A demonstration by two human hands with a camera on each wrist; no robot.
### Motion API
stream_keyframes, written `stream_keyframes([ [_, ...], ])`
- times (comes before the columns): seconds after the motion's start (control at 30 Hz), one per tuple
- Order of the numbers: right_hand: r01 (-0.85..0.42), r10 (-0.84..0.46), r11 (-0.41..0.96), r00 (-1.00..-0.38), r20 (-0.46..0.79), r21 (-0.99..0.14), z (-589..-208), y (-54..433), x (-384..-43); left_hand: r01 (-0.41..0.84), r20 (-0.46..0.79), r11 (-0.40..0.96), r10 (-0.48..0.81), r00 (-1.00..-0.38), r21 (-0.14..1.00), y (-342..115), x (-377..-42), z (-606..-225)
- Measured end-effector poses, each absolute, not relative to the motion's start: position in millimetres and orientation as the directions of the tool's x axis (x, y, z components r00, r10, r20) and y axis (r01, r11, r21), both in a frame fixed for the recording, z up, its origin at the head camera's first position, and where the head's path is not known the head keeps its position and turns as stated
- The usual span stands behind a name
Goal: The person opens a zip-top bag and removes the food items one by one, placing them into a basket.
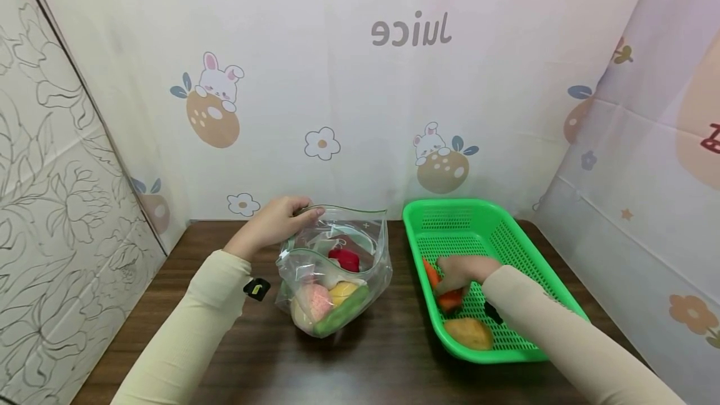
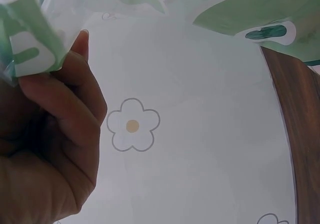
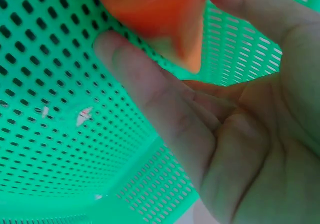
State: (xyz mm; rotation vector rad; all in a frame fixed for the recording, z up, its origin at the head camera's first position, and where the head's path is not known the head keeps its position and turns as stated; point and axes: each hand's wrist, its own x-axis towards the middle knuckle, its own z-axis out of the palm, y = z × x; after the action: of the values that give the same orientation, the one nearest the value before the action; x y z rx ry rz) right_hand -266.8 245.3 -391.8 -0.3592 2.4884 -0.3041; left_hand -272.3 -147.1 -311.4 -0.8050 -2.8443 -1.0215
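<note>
In the head view my left hand [image 1: 284,220] grips the upper left rim of a clear zip bag [image 1: 382,261], which stands with its mouth open. Through its plastic show a pink rounded thing [image 1: 316,302], a yellow thing [image 1: 344,291], a long green thing [image 1: 340,314] and a red piece [image 1: 344,259]. The left wrist view shows curled fingers at the bag's green-printed plastic [image 2: 30,38]. Inside a green basket [image 1: 413,230], my right hand [image 1: 467,270] has thumb and fingers about an orange-red carrot [image 1: 450,300]. Its tapering end [image 3: 165,18] shows in the right wrist view.
A yellow-brown, potato-like thing [image 1: 469,334] lies at the basket's near end. Bag and basket stand side by side on a dark wooden table [image 1: 349,367]. A printed curtain [image 1: 337,80] hangs behind, with more printed sheeting at both sides.
</note>
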Motion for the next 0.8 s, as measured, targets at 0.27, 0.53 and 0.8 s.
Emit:
stream_keyframes([
  [0.27, -0.278, -0.356, 0.934, -0.785, -0.507, -0.225, -373, 248, -269, 0.465, 0.173, 0.655, 0.460, -0.871, 0.596, -147, -270, -311],
  [0.53, -0.369, -0.457, 0.886, -0.797, -0.395, -0.282, -344, 252, -268, 0.466, 0.178, 0.659, 0.458, -0.871, 0.590, -147, -270, -312],
  [0.8, -0.473, -0.555, 0.823, -0.785, -0.274, -0.314, -311, 243, -263, 0.458, 0.173, 0.673, 0.448, -0.877, 0.581, -147, -268, -310],
])
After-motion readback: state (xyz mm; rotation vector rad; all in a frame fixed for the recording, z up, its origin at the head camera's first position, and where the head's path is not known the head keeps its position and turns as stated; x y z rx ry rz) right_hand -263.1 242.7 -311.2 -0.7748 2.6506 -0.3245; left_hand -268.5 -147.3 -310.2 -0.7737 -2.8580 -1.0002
